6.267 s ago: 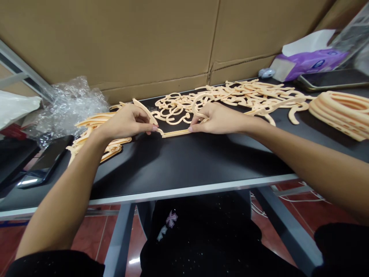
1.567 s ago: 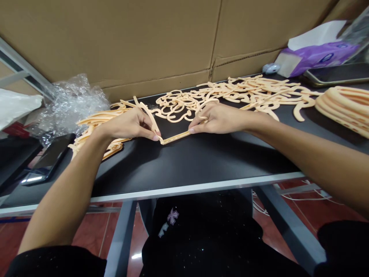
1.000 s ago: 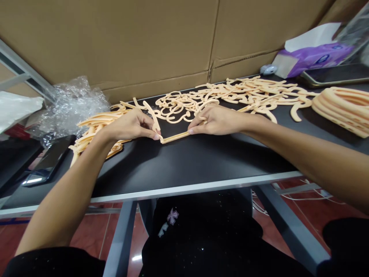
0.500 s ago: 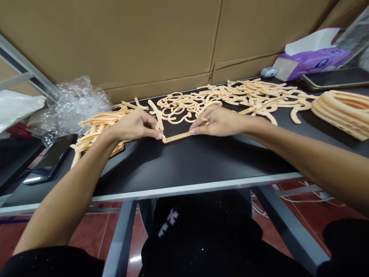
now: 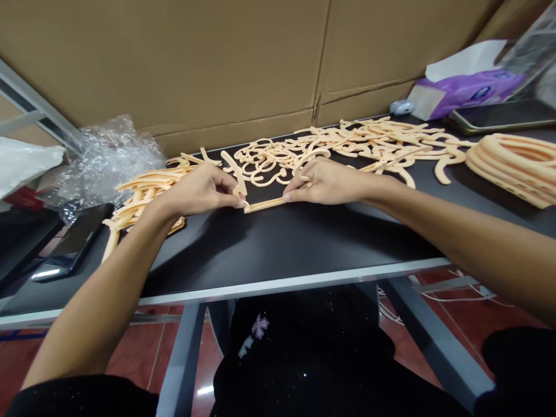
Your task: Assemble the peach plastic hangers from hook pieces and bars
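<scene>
Between my hands, a peach plastic strip with a channel along it, like a hanger arm (image 5: 266, 205), spans just above the black table. My left hand (image 5: 204, 190) pinches its left end, where another flat peach piece (image 5: 236, 169) sticks up from the fingers. The right end is pinched by my right hand (image 5: 324, 182), thumb and fingers closed. A curved peach hook (image 5: 310, 156) rises out of the right fingers; whether it joins the strip is hidden by the hand.
Peach strips (image 5: 143, 191) pile beside my left forearm. Loose hooks and curved pieces (image 5: 369, 139) spread along the back, near stacked peach loops (image 5: 512, 168) at right. Around them are a phone (image 5: 72, 243), clear plastic wrap (image 5: 117, 150), purple tissues (image 5: 469, 92) and a cardboard wall (image 5: 195, 69).
The curved hook at my right hand has turned and shows a rounder curl. Both hands keep their pinch on the strip; the whole view has shifted slightly.
</scene>
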`<state>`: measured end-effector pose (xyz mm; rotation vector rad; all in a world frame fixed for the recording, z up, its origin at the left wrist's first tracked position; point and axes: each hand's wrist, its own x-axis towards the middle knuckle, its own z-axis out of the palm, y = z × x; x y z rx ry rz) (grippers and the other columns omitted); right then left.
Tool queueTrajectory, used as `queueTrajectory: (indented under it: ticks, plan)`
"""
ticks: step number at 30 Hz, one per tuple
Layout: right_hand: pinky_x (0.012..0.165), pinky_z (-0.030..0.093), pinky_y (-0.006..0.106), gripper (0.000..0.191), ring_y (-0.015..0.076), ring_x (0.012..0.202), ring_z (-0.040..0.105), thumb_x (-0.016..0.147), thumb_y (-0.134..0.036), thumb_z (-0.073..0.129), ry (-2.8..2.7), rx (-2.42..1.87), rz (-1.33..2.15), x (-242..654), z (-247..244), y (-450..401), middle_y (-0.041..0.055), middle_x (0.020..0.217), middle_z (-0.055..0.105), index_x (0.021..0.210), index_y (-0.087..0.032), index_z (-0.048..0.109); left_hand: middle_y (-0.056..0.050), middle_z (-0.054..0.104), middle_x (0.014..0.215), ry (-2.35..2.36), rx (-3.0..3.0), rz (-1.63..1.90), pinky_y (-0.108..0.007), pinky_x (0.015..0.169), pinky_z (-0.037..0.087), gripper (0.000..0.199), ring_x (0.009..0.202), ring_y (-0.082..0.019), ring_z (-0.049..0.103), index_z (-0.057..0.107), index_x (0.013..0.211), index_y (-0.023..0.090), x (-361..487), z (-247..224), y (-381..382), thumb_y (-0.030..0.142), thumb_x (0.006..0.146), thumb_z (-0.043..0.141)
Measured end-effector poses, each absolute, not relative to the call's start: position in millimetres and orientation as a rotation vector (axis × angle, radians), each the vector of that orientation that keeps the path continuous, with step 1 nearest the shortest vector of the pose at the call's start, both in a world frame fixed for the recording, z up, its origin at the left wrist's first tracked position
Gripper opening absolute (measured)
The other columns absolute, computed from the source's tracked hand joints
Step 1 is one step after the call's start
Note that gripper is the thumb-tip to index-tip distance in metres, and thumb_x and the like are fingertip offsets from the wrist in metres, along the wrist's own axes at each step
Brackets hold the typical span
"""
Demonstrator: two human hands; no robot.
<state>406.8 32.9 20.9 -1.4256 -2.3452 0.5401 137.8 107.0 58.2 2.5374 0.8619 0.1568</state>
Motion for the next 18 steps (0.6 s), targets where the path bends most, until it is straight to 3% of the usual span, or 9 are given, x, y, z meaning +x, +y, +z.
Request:
queueTrajectory:
  ticks: [7,13,18]
  plan:
    - [0.083,0.047,0.034,0.028,0.0198,0.086,0.064,0.091,-0.036,0.063,-2.323,-1.460,0.462,406.6,19.2,34.6,0.0042,0.087,0.075,0.096,-0.021,0.085,0.001,0.076,0.074,0.908,2.617,0.219,-0.024,0.064,0.043,0.032,0.069,-0.016,0.066,0.079,0.072,0.021,139.1,55.6,107.1,0.051,0.074,0.070]
    - [0.064,0.042,0.031,0.027,0.0150,0.065,0.056,0.089,-0.035,0.064,-2.235,-1.564,0.567,403.3,21.3,33.5,0.0010,0.066,0.063,0.087,-0.017,0.084,0.001,0.071,0.066,1.041,2.707,0.209,-0.024,0.059,0.038,0.033,0.062,-0.013,0.060,0.077,0.068,0.020,141.3,55.2,107.3,0.048,0.078,0.065]
    - [0.063,0.040,0.030,0.024,0.0138,0.063,0.053,0.087,-0.034,0.066,-2.224,-1.552,0.592,401.9,21.4,34.0,-0.0002,0.064,0.059,0.083,-0.018,0.082,0.000,0.070,0.064,1.085,2.716,0.176,-0.025,0.058,0.037,0.033,0.061,-0.014,0.059,0.076,0.067,0.019,143.5,57.6,105.1,0.048,0.077,0.064]
